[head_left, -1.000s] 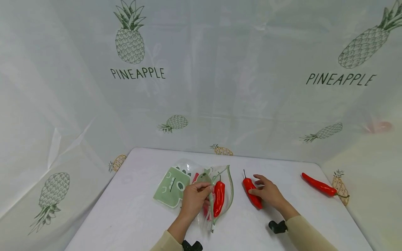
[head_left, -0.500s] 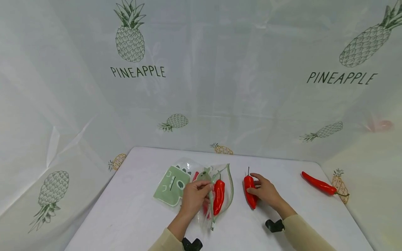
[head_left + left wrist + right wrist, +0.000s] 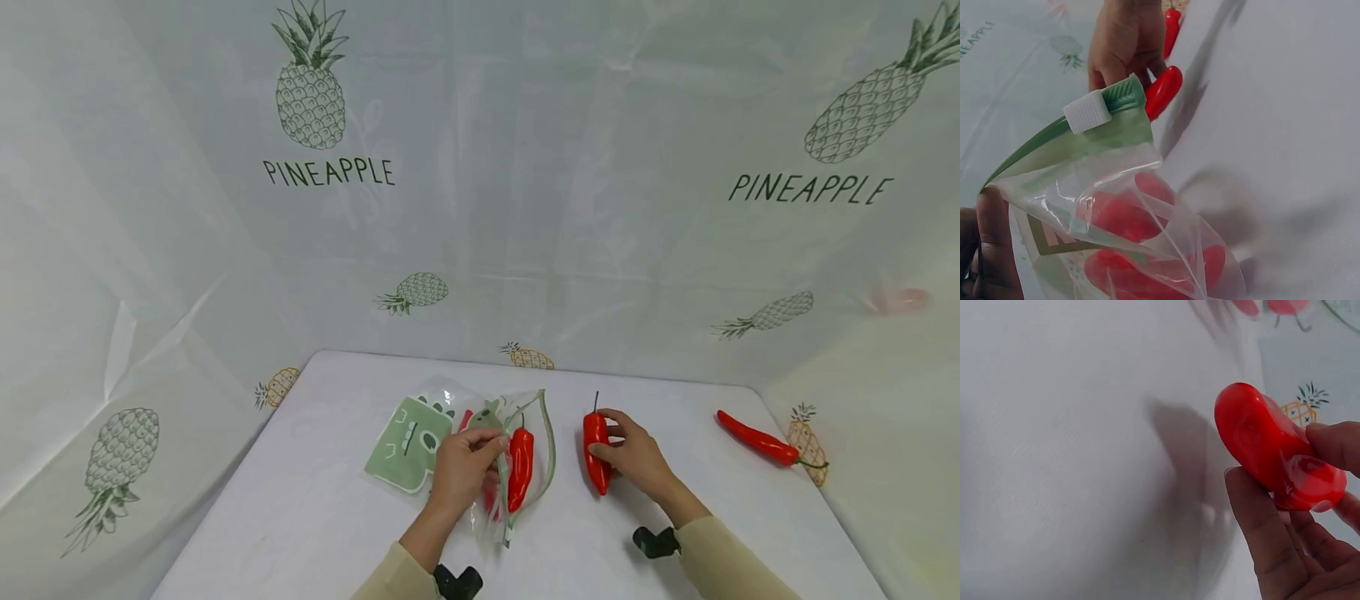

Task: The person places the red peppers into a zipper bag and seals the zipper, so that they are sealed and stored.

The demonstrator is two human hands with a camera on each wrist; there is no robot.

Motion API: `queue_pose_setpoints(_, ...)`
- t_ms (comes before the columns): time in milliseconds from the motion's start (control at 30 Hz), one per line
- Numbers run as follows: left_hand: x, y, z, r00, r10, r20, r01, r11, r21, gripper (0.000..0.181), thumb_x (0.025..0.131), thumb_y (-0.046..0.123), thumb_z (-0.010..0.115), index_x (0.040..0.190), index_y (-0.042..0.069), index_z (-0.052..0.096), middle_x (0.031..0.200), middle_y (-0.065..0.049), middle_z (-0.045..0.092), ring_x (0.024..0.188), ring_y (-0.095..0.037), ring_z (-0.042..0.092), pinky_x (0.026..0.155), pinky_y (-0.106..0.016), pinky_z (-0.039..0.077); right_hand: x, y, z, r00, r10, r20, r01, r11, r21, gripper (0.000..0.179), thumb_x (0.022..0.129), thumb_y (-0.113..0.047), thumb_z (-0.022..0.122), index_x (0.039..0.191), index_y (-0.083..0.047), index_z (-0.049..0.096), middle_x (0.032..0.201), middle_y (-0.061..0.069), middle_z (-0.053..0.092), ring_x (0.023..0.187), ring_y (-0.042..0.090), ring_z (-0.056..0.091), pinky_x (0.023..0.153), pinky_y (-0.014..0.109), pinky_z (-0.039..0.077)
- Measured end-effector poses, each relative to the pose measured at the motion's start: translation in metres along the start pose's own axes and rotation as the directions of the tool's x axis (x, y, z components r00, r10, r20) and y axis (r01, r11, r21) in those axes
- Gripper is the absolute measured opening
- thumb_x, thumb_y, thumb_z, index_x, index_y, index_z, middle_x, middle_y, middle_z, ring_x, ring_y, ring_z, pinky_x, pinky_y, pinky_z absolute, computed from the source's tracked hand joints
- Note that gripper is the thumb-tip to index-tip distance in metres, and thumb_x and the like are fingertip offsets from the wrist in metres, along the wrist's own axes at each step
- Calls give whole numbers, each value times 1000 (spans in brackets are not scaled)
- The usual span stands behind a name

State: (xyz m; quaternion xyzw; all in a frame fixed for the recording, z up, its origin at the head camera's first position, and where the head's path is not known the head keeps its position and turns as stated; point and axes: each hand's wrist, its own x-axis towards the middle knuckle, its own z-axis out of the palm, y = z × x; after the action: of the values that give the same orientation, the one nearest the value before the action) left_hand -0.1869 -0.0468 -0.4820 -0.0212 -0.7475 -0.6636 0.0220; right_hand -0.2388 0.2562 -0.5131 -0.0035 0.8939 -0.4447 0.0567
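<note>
Head view: pinching the clear bag (image 3: 1129, 132) between thumb and fingers of the left hand (image 3: 461, 468), seemingly to hold its mouth parted, and grasping a red pepper (image 3: 595, 431) near mid-length in the right hand (image 3: 633, 457), likely for balance, to the bag's right.

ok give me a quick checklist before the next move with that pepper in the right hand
1. Grip on the held red pepper: ok, the right hand pinches it.
2. Left hand steadying the clear bag: ok, it holds the green edge.
3. Bag mouth open: ok, its green edges stand apart in the head view.
4. Held pepper lined up with the mouth: not ok, it is off to the bag's right.
5. Enough room past the bagged pepper: cannot tell, it lies close to the mouth.
6. Far-right pepper out of the way: ok, apart from both hands.
</note>
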Motion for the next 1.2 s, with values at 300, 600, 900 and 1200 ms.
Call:
queue_pose_setpoints(300,1,4,0,1000,-12,4,12,1000,10,23,98,24,78,115,8,80,83,-6,70,63,-13,66,60,-23,62,-7,-11,-1,1000,-18,-12,18,1000,20,72,93,-18,80,155,-10,44,143,30,57,115,40,66,67,38,67)
queue_pose_setpoints(600,3,4,0,1000,-3,4,3,1000,-3,22,98,22,78,114,7,81,81,-6,70,62,-14,65,60,-25,63,-14,-24,1,999,-41,-23,42,998,44,68,93,-15,79,154,-12,46,140,27,60,110,36,67,65,37,67)
queue_pose_setpoints(900,4,4,0,1000,6,-6,-6,1000,8,22,97,20,78,114,6,80,82,-6,70,62,-14,65,59,-24,62,-21,-34,2,998,-63,-29,64,997,39,66,94,-15,78,152,-12,48,137,24,62,106,32,67,64,36,66)
queue_pose_setpoints(1200,4,6,1,1000,0,-8,0,1000,-1,24,97,21,78,117,6,80,87,-7,72,59,-14,67,59,-24,62,-33,-49,3,996,-86,-25,87,995,49,65,92,-16,80,150,-13,51,135,21,64,103,29,68,64,35,66)
